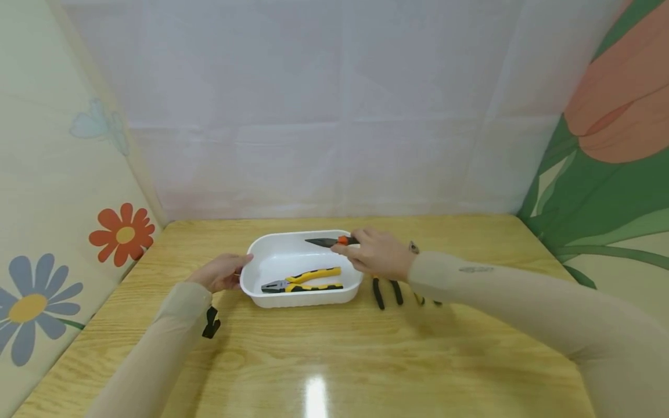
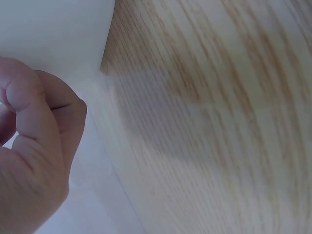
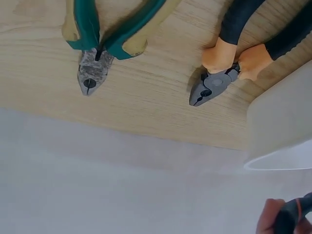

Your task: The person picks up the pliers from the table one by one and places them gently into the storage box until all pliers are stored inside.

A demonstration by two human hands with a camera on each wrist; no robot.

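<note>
A white plastic tray [image 1: 303, 301] stands on the table, and my left hand [image 1: 222, 273] grips its left end by the rim. In the left wrist view, the fingers [image 2: 36, 107] of that hand curl against the tray's wall [image 2: 53, 34]. Over the tray's right side, my right hand [image 1: 384, 252] holds needle-nose pliers [image 1: 321, 241] by the handles, the dark tip pointing left. Inside the tray lie combination pliers [image 1: 316, 273] with yellow-and-black handles, jaws to the left. Only part of the right hand and a dark handle [image 3: 286, 219] appear in the right wrist view.
On the table right of the tray lie pliers with orange-and-black handles [image 3: 219, 58]. Beyond them is a pair with green-and-tan handles [image 3: 87, 27]. A white cloth [image 1: 340, 116] hangs behind the table [image 1: 261, 360], with flower-patterned panels [image 1: 42, 174] at the sides.
</note>
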